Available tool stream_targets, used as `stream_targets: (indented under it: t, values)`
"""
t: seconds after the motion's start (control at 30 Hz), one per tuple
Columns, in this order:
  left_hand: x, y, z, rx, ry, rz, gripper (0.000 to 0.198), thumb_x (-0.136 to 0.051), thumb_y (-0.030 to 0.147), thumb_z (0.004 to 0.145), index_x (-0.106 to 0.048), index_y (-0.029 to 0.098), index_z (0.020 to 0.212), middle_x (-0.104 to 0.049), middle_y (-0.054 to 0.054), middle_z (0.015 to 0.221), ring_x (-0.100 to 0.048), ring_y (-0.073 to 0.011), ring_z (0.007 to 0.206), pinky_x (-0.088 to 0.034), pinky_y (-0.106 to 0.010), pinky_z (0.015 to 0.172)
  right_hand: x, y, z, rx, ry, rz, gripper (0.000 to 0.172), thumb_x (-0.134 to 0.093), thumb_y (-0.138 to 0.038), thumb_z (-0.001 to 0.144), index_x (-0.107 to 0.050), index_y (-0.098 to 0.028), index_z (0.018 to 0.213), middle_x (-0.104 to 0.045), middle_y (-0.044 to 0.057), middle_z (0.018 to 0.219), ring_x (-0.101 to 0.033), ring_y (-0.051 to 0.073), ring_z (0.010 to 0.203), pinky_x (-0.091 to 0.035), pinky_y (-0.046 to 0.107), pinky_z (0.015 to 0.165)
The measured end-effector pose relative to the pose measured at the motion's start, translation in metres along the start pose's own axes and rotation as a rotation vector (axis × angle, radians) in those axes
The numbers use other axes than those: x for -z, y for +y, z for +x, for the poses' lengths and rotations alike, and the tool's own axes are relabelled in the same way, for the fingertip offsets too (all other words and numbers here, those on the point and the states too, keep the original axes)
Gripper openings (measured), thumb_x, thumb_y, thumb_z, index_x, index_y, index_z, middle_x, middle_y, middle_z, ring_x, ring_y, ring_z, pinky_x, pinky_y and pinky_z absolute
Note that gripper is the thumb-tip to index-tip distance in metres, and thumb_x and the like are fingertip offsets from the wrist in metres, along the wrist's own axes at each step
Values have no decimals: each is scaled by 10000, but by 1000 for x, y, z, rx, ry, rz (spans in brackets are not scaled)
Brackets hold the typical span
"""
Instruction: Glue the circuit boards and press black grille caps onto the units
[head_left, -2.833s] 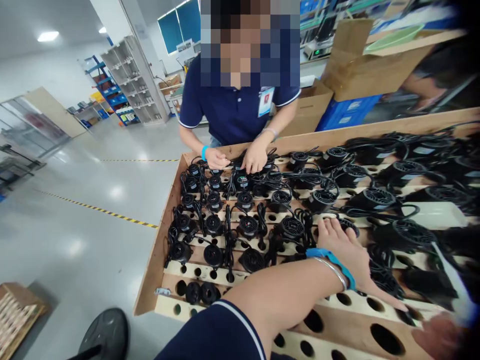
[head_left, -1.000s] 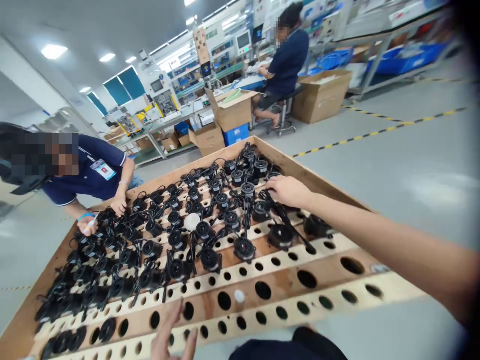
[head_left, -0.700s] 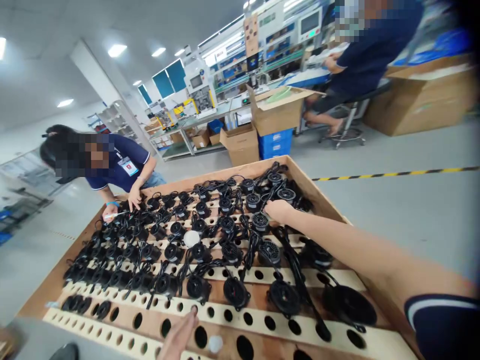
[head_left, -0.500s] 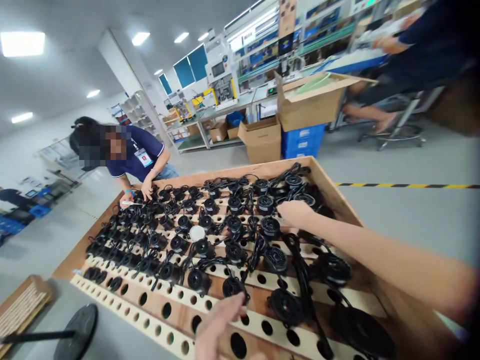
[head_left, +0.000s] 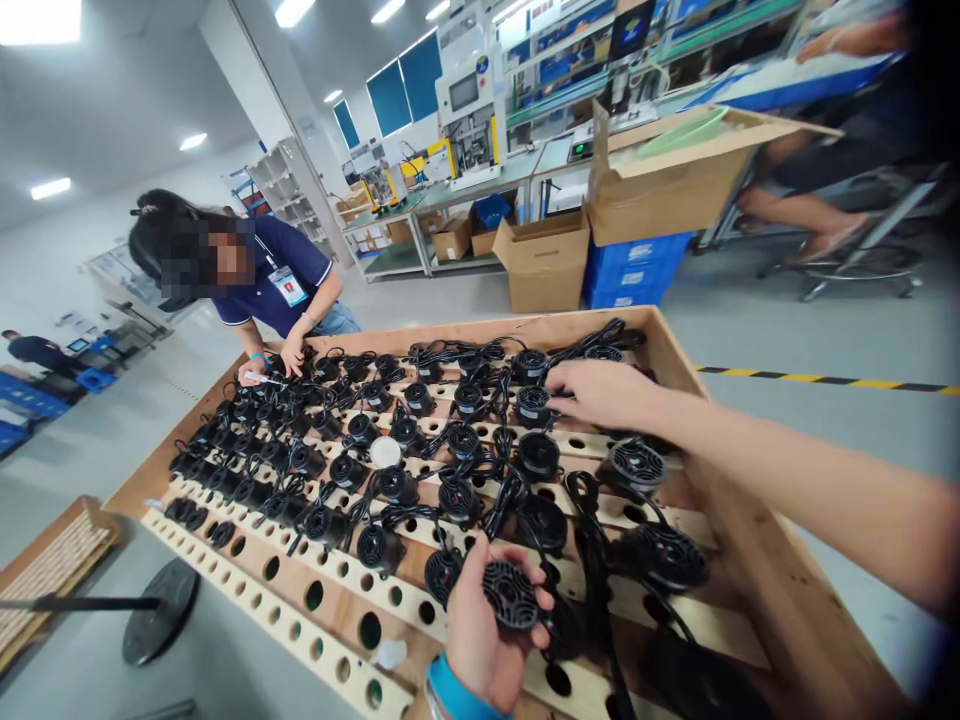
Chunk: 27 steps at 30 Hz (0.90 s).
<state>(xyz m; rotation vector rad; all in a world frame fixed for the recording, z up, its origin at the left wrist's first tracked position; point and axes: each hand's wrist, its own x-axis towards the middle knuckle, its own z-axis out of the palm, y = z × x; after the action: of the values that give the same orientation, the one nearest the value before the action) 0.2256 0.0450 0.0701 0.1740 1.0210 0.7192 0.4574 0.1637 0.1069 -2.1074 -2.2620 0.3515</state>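
Note:
My left hand (head_left: 487,640), with a blue band at the wrist, is closed around a round black unit with a slotted grille (head_left: 511,596), its grille facing up. The hand is above the front of a wooden crate (head_left: 757,540). Farther back on the right, my right hand (head_left: 596,395) reaches over the rows with its fingers stretched and slightly apart. Its fingertips are at the edge of another black grille unit (head_left: 533,405); whether they touch it I cannot tell. Black cords (head_left: 592,530) run between the units. My right palm hides what lies under it.
Pale wooden strips with round holes (head_left: 300,640) line the crate. A white disc (head_left: 385,452) rests among the units. Across the crate, a co-worker (head_left: 277,270) bends over it holding a white tool. Cardboard boxes (head_left: 547,260) and blue bins (head_left: 637,270) stand behind.
My left hand was empty over the front strips; now it holds a black grille unit. My right hand's fingers have stretched out from a closed pose. The camera view has shifted.

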Motion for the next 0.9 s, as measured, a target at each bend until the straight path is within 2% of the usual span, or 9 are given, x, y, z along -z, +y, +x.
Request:
stream_targets:
  t: [0.03, 0.1, 0.17, 0.3, 0.4, 0.5, 0.63, 0.8, 0.9]
  values:
    - [5, 2, -2, -15, 10, 22, 430, -650, 549, 740, -580, 132, 820, -597, -35, 685, -558, -124, 563, -261, -179, 381, -3, 19, 25, -66, -18, -31, 140, -591, -193, 848, -645, -102, 940, -638, 122, 984, -603, 195, 875, -470, 336, 773]
    - [13, 3, -6, -36, 36, 48, 492, -695, 583, 678, -582, 131, 835, -605, -35, 694, -560, -128, 565, -277, -181, 376, -17, 49, 65, -150, -107, -66, 189, -620, -250, 856, -620, -104, 976, -625, 82, 980, -597, 174, 886, -498, 354, 794]
    - [21, 2, -8, -49, 62, 53, 543, -723, 609, 628, -584, 132, 845, -609, -33, 699, -560, -127, 569, -284, -179, 378, -37, 64, 87, -228, -188, -92, 245, -597, -331, 883, -607, -118, 1005, -615, 60, 995, -593, 165, 908, -508, 381, 820]
    - [30, -3, -6, -65, 88, 48, 581, -742, 632, 585, -585, 132, 837, -614, -29, 692, -555, -122, 570, -290, -178, 382, -69, 70, 96, -333, -210, -123, 360, -532, -391, 918, -562, -138, 1172, -560, 100, 1174, -545, 220, 1081, -432, 497, 950]
    - [29, -8, -2, -52, 109, 72, 614, -751, 647, 547, -588, 123, 822, -621, -40, 686, -563, -129, 561, -287, -181, 370, -79, 69, 94, -337, -175, -111, 517, -652, -410, 825, -517, -153, 1253, -522, 128, 1260, -526, 263, 1118, -354, 573, 999]
    - [25, -12, 0, -52, 129, 107, 629, -751, 650, 526, -592, 114, 815, -630, -57, 685, -577, -140, 549, -297, -187, 361, -85, 67, 92, -303, -137, -72, 555, -766, -379, 696, -585, -123, 1154, -558, 187, 1210, -566, 313, 1055, -277, 625, 979]
    - [26, -15, 1, -66, 111, 123, 647, -747, 666, 493, -597, 112, 793, -631, -60, 660, -580, -141, 507, -306, -182, 340, -88, 64, 92, -239, -59, -16, 436, -833, -298, 575, -650, -87, 909, -629, 255, 1031, -612, 344, 937, -209, 624, 913]
    - [32, -17, 1, -53, 155, 113, 660, -763, 668, 422, -588, 119, 745, -630, -60, 618, -567, -138, 465, -309, -181, 317, -86, 69, 98, -174, -15, 106, 385, -886, -189, 391, -642, -102, 676, -651, 162, 644, -587, 193, 597, -323, 419, 713]
    - [33, -16, 0, -43, 171, 108, 651, -766, 664, 417, -591, 120, 728, -628, -61, 612, -564, -133, 457, -313, -178, 310, -85, 77, 101, -198, 121, 222, 311, -870, -273, 470, -619, -112, 561, -602, 97, 516, -439, 89, 420, -277, 340, 595]
